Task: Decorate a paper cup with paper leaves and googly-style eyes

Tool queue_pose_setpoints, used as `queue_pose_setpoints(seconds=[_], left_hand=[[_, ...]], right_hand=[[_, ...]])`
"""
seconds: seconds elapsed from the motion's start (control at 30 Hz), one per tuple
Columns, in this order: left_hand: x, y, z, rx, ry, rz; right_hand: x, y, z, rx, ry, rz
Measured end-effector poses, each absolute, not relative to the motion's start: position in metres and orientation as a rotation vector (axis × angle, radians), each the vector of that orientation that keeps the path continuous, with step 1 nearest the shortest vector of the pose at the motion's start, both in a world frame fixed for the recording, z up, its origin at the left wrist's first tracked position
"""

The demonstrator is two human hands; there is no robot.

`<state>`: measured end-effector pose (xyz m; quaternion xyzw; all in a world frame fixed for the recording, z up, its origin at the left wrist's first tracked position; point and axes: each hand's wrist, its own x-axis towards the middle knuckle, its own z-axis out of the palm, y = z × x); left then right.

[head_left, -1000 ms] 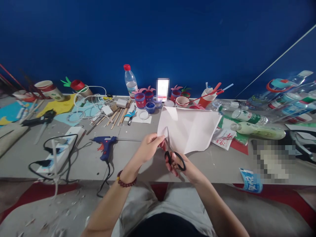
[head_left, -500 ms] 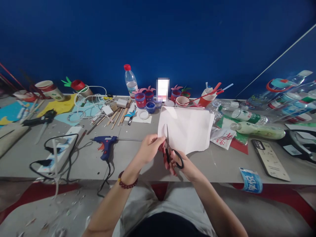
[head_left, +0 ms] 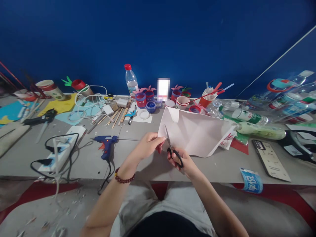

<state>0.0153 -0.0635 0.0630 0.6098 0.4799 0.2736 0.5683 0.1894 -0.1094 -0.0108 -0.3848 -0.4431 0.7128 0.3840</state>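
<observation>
White paper point(head_left: 195, 135) swings out to the right, its far right end now over the printed packet point(head_left: 226, 141), so the cutting edge has turned a little. From my distant seat, I've got the left hand point(head_left: 149, 145) pinching the near left edge, the right hand point(head_left: 185, 161) gripping slim metal scissors point(head_left: 169, 137) by their black loops; how wide the blades stand, I can't tell. Smooth sheet, softly creased, bowed above the matte grey surface point(head_left: 138, 168). Over left, hard blue plastic: the glue gun point(head_left: 106, 144), lying on its side.
</observation>
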Motion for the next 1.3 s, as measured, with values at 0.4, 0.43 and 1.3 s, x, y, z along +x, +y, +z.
queue_pose_setpoints(seconds=[0.4,0.43,1.3], left_hand=[[0.017,-0.057,0.069,1.503,1.089,0.602],[0.017,-0.057,0.069,1.510,1.092,0.599],[0.036,-0.074,0.060,1.218,1.081,0.976]], right_hand=[[0.189,-0.112,-0.003,-1.063,-1.157,1.774],[0.188,-0.112,-0.003,-1.066,-1.174,1.763],[0.181,-0.112,0.002,-1.082,-0.987,1.621]])
